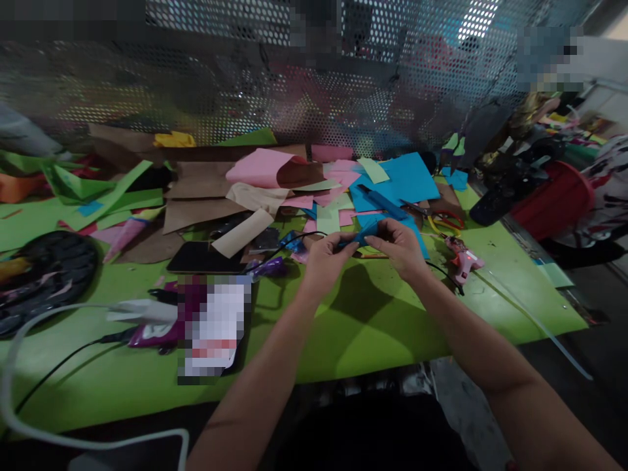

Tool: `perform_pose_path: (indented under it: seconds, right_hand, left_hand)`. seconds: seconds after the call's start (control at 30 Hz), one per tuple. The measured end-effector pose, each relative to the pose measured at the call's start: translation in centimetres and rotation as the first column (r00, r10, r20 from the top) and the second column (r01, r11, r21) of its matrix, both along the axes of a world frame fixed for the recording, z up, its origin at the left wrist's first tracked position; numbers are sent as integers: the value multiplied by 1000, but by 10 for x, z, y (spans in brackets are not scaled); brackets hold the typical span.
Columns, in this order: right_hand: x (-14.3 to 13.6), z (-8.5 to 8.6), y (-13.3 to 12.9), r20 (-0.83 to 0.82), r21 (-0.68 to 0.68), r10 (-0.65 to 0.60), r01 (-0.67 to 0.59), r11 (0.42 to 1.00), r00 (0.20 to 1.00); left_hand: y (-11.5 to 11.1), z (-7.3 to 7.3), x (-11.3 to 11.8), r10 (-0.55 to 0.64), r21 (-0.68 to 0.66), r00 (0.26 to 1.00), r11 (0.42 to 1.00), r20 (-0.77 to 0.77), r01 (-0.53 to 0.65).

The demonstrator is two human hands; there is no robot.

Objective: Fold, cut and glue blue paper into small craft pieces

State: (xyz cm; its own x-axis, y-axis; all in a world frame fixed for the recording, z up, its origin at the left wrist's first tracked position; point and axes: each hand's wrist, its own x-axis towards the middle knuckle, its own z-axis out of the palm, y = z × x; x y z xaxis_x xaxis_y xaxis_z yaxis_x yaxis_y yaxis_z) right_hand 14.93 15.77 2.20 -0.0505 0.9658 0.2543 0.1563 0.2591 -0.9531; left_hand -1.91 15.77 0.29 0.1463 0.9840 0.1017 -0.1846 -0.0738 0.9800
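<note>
Between my two hands, just above the green tabletop, is a small blue piece that looks like folded paper or foam sheet. My left hand pinches its left end with thumb and fingertips. On the other side, my right hand grips it, thumb and fingers closed together. The fingers cover much of the piece, so its full shape is hidden. Behind it lie larger blue sheets and a dark blue strip. Right of my right hand rests a pink glue gun with a small red light.
Scissors with red and yellow handles lie beyond the glue gun. Pink, brown and green sheets crowd the back. A phone, black tray and white cable are at left. A perforated metal panel stands behind.
</note>
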Motion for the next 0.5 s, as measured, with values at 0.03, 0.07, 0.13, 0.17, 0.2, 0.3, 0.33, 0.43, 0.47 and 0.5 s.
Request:
perform_pose_path:
  seconds: [0.03,0.07,0.13,0.17,0.2,0.3,0.33,0.43,0.47,0.5]
  right_hand:
    - [0,0,0,4,5,-4,4,1000,1000]
    - [0,0,0,9,11,-9,9,1000,1000]
    - [1,0,0,10,22,-22,22,1000,1000]
    - [1,-1,1,8,29,-30,30,999,1000]
    - [2,-2,1,4,35,-38,38,999,999]
    - [2,-3,2,-4,54,-52,52,997,999]
    - [2,-4,2,-5,56,-51,51,997,999]
    - [1,-5,2,-6,56,-43,43,998,999]
    - [1,-5,1,-3,56,-40,40,998,999]
    - [1,-5,1,2,57,-38,38,998,999]
  left_hand:
    - [0,0,0,-5,7,1000,1000,11,4]
    - [0,0,0,-8,17,1000,1000,17,7]
    - [0,0,-1,0,50,1000,999,-17,1]
    - [0,0,-1,11,72,998,997,-59,-7]
    - [-1,1,-2,30,96,994,995,-106,-19]
    - [-2,3,-3,84,147,976,988,-200,-55]
    - [-3,4,-4,93,147,974,987,-205,-63]
    - [-3,4,-3,103,111,978,990,-180,-84]
    - [-4,4,-3,105,98,980,991,-167,-90]
    - [-4,4,-3,107,90,982,991,-154,-94]
